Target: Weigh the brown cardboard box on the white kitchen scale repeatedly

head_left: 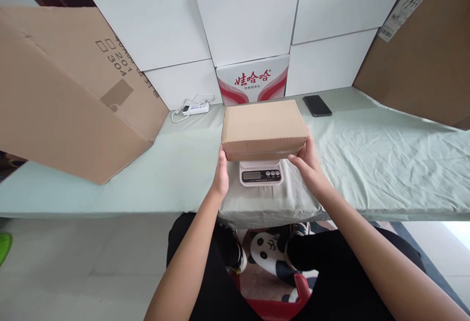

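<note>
A closed brown cardboard box (264, 121) is held between my two hands, right above a white digital kitchen scale (261, 176). My left hand (221, 173) presses against the box's left end, thumb along the near corner. On the opposite end, my right hand (307, 158) grips the lower right corner, with its thumb at the front bottom edge. Only the scale's front panel, with its grey display and buttons, shows below the box; its platform is mostly hidden. Whether the box rests on the platform or is just above it, I cannot tell.
A black phone (317, 105) lies at the right rear of the cloth-covered table (176, 174). Behind on the left sits a white power strip (196, 108) with its cable. White panels (249, 17), a printed carton (253, 80) and large cardboard sheets (73, 81) wall in the table.
</note>
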The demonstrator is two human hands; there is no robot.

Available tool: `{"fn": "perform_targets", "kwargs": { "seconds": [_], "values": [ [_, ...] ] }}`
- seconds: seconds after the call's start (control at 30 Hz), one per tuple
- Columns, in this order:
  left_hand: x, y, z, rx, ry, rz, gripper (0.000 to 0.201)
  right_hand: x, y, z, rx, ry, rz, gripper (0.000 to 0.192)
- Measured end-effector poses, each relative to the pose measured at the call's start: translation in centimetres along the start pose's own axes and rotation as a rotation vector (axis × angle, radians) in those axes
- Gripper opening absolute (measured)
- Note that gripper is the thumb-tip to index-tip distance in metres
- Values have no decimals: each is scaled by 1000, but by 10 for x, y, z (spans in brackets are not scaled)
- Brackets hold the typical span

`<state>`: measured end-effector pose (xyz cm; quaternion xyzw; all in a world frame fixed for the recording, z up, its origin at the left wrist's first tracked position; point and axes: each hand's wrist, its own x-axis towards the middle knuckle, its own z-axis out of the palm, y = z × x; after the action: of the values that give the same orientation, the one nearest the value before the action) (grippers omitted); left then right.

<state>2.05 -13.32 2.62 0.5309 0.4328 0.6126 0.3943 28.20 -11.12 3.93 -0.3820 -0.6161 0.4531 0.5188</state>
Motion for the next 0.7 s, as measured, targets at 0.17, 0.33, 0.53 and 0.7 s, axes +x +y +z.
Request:
{"fn": "perform_targets", "kwargs": {
  "seconds": [0.17, 0.33, 0.53, 0.7],
  "values": [
    [-3, -2, -2, -25, 30, -76, 99, 0, 1, 4, 29, -19, 21, 89],
    [-4, -3, 1, -41, 28, -72, 99, 0, 1, 2, 17, 5, 11, 85],
    [-4, -2, 4, -58, 15, -38, 90, 3, 3, -1, -2, 12, 4, 87],
    [-3, 1, 6, -56, 46, -59, 92, 5, 4, -2, 1, 12, 12, 90]
  ]
}}
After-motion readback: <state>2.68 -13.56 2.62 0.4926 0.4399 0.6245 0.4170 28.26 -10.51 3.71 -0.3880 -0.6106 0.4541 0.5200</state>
